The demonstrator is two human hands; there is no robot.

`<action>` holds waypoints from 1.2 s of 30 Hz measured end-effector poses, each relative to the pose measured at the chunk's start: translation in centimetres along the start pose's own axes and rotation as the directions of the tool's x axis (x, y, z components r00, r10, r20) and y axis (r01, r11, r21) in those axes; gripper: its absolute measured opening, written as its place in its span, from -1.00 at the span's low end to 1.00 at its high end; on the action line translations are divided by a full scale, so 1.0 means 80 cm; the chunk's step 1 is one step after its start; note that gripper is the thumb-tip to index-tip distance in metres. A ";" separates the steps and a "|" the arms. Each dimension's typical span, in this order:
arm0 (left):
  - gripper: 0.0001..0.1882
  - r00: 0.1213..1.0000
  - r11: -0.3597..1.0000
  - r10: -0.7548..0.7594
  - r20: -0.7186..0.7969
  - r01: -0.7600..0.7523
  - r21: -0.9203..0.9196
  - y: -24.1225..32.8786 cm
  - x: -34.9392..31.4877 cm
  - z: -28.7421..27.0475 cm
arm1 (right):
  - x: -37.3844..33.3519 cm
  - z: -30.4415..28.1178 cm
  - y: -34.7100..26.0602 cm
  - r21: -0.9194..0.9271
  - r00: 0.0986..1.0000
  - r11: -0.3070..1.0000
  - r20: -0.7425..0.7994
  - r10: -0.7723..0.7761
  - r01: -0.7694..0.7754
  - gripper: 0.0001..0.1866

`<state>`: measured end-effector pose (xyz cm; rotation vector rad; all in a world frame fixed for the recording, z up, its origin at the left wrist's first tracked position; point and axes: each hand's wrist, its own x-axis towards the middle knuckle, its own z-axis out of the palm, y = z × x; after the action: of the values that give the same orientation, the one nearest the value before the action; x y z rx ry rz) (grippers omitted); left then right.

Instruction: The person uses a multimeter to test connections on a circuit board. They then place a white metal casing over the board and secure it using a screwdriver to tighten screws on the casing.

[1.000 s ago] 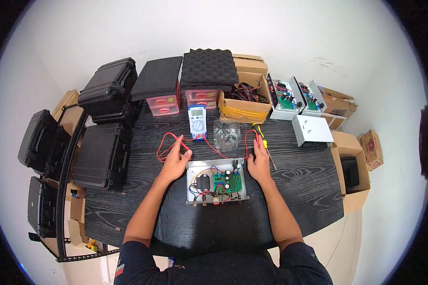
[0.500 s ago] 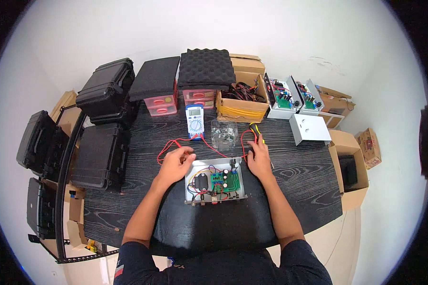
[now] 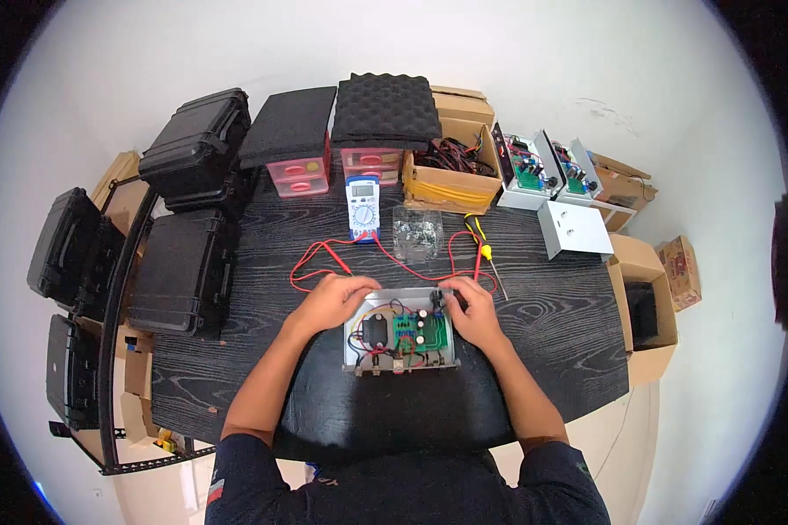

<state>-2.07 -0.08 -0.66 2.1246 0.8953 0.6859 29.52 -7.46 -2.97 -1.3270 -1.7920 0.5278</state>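
An open white metal case point(image 3: 353, 357) lies at the table's near edge. In it are a green circuit board point(image 3: 429, 334), a black transformer-like block point(image 3: 375, 331) and coloured wires. My left hand point(image 3: 331, 304) pinches the far left corner of the case. My right hand point(image 3: 474, 313) grips its far right corner, with the thumb beside a black part. Beyond the case stands a blue and white multimeter point(image 3: 364, 210) with red leads. One red probe point(image 3: 337, 259) lies left of it, another red probe point(image 3: 478, 261) by a yellow and black screwdriver point(image 3: 486, 251).
A clear plastic tray point(image 3: 418, 234) of small parts lies beside the multimeter. Behind are foam-topped pink drawers point(image 3: 298, 175) and a carton point(image 3: 451, 194) of cables. Opened cases point(image 3: 527, 179) and a white cover point(image 3: 576, 229) are at right, black hard cases point(image 3: 177, 271) at left.
My right hand has left the probe and screwdriver and come down to the case's far right corner. My left hand has shifted right onto the far left corner. The view has shifted slightly.
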 end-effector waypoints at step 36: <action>-0.68 1.000 0.998 0.016 0.005 -0.017 0.066 0.014 -0.004 0.002 | 0.028 -0.224 0.126 0.806 0.586 0.590 -0.496 0.640 0.038 -0.74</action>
<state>-1.70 -0.96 0.05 2.1928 0.9103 0.6679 49.66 -4.22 0.71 -1.0093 -0.4426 0.6854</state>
